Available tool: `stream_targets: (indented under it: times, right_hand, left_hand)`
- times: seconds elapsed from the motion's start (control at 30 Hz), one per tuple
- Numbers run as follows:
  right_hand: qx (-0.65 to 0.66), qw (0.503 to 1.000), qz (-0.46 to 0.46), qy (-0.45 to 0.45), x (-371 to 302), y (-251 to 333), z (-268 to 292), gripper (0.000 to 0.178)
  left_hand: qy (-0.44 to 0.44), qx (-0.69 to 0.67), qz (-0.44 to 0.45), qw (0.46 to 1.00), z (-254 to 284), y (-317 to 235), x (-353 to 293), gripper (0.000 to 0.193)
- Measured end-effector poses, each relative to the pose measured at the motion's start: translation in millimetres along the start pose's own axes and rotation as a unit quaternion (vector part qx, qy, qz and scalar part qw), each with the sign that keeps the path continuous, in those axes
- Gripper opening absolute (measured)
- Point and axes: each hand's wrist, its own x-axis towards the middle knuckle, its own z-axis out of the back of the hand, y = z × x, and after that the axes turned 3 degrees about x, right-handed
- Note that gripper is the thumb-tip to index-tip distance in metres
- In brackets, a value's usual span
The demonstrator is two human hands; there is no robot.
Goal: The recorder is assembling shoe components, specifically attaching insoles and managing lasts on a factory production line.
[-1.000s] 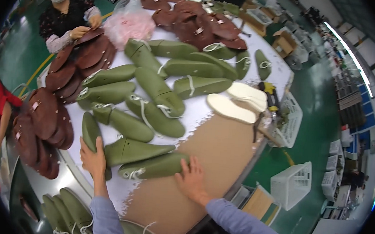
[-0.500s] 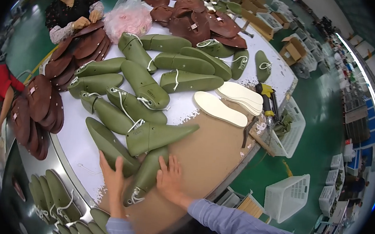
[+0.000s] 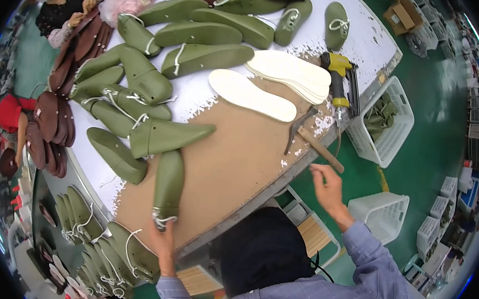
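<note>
My left hand [image 3: 162,241] has its fingers closed round the corded end of a green shoe last [image 3: 168,186] at the table's near edge. Another green last [image 3: 170,137] lies across this one's far end, and a third [image 3: 116,155] rests to its left. My right hand [image 3: 329,191] is empty and held off the table edge, its fingers loosely bent and apart. Just beyond it lies a hammer [image 3: 319,147], its wooden handle sticking out over the edge. A yellow and black nail gun [image 3: 339,78] lies farther back, beside cream insoles [image 3: 253,95].
More green lasts [image 3: 207,60] with white cords cover the far table. Brown leather pieces [image 3: 56,118] are stacked at the left, near two other people. White crates [image 3: 385,124] stand on the floor at the right. Lasts [image 3: 124,253] stand in rows at the lower left.
My right hand has left the last and moved right, near the hammer's handle. My left hand has shifted to the last's near end. The whole view has tilted and moved.
</note>
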Motion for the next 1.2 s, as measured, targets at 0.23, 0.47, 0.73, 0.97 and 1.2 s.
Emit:
stream_targets:
  times: [0.23, 0.47, 0.73, 0.97, 1.2]
  right_hand:
    - [-0.039, 0.988, 0.147, 0.014, 91, 18, -41, 0.028]
    - [-0.195, 0.96, 0.152, 0.134, 175, -17, -76, 0.038]
    - [-0.283, 0.931, 0.109, 0.205, 185, -3, -73, 0.041]
    - [-0.336, 0.92, 0.129, 0.154, 204, -32, -61, 0.043]
    - [-0.342, 0.913, 0.13, 0.183, 204, -32, -63, 0.045]
  left_hand:
    - [-0.008, -0.036, -0.052, 0.998, -91, -43, -56, 0.069]
    - [-0.147, -0.137, 0.079, 0.976, -33, 8, -172, 0.054]
    - [-0.316, -0.217, 0.313, 0.869, -46, 148, -327, 0.045]
    - [-0.144, -0.204, 0.32, 0.914, -27, 154, -335, 0.043]
    - [-0.07, -0.145, 0.38, 0.911, -6, 248, -366, 0.043]
